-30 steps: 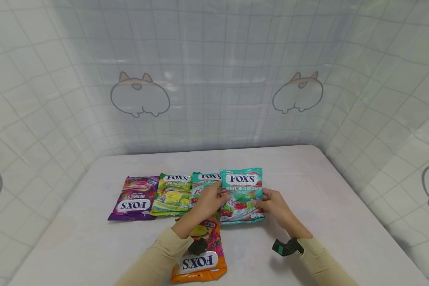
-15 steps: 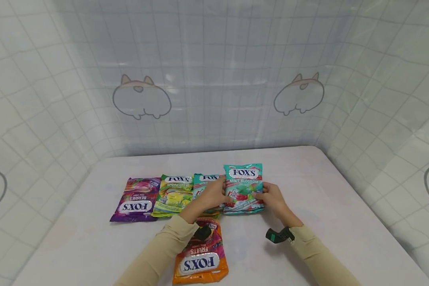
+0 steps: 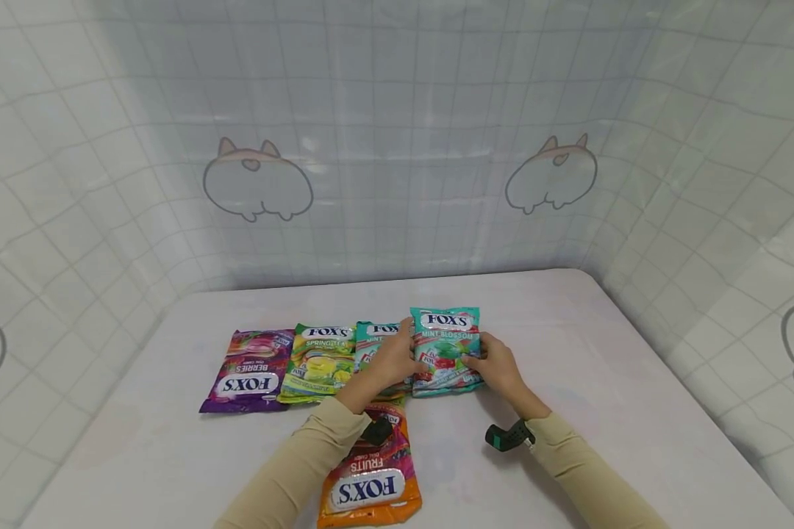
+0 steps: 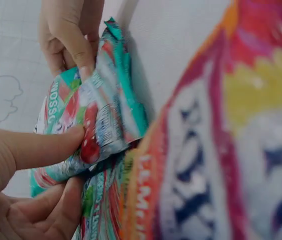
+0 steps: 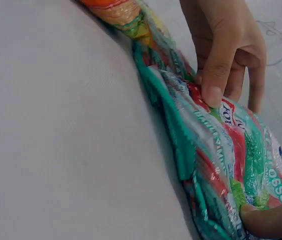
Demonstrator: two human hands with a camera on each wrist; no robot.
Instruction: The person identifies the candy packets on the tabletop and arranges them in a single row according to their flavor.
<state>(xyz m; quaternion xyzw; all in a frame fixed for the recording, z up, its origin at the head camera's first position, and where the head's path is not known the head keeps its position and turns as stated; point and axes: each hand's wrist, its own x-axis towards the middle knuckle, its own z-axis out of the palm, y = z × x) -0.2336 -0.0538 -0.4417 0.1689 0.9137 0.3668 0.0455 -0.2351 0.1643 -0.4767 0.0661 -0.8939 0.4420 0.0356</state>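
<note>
Both hands hold a teal Mint Blossom candy bag (image 3: 446, 353) by its sides, face up, at the right end of a row of candy bags. My left hand (image 3: 392, 361) pinches its left side, thumb on the front and fingers behind, as the left wrist view shows. On the opposite side my right hand (image 3: 501, 369) pinches it likewise; its thumb (image 5: 268, 220) presses the printed front in the right wrist view. A second teal Mint Blossom bag (image 3: 365, 345) lies just left, partly covered by my left hand. Below that hand lies an orange-and-purple Fruits bag (image 3: 373, 481), upside down.
Further left in the row are a yellow-green Spring Tea bag (image 3: 317, 365) and a purple Berries bag (image 3: 251, 371), the latter upside down. All lie on a pale table (image 3: 602, 411) with a checked curtain-like sheet (image 3: 397, 220) behind and at the sides.
The held Mint Blossom bag has shifted slightly away from the body and its lower edge sits farther back. The right hand has moved a little up and left with it; other bags stay put.
</note>
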